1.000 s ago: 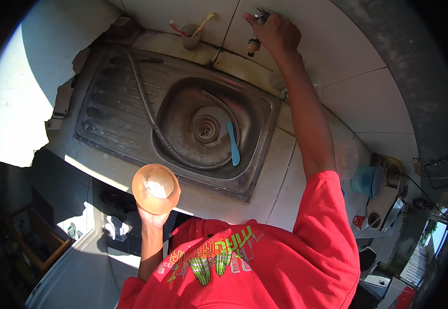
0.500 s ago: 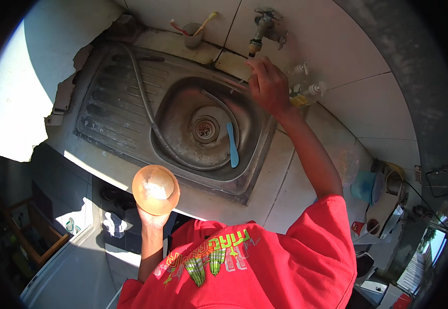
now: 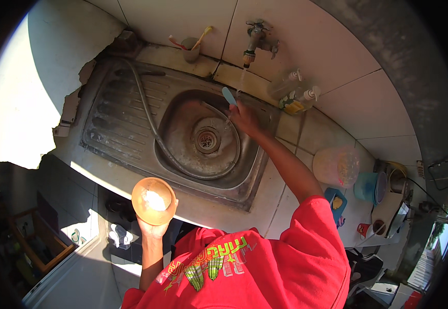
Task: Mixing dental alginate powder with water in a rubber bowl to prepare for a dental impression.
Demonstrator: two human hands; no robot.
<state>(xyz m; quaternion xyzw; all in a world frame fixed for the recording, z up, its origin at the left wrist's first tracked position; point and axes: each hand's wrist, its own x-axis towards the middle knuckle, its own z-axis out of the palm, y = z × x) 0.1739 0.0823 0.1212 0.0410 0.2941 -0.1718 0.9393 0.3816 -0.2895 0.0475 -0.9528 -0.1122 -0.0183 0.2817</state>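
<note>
Our right hand [image 3: 244, 119] has come down from the tap [image 3: 257, 38] and now grips the blue spoon [image 3: 229, 96] under running water, rinsing apparently just begun, while our left hand [image 3: 153, 226] clasps the bowl [image 3: 153, 201] before the sink [image 3: 131, 110].

Single view: head-worn fisheye, looking steeply down from above the person's red shirt [image 3: 265, 273] at the stainless steel sink with ribbed drainboard [image 3: 116, 123]. Top of picture is the tiled wall with the metal tap [image 3: 255, 38], so the camera faces that wall. Near range: both forearms come in from the lower edge. Straight edges bow toward the dark round rim. No second view is given, so nothing overlaps
</note>
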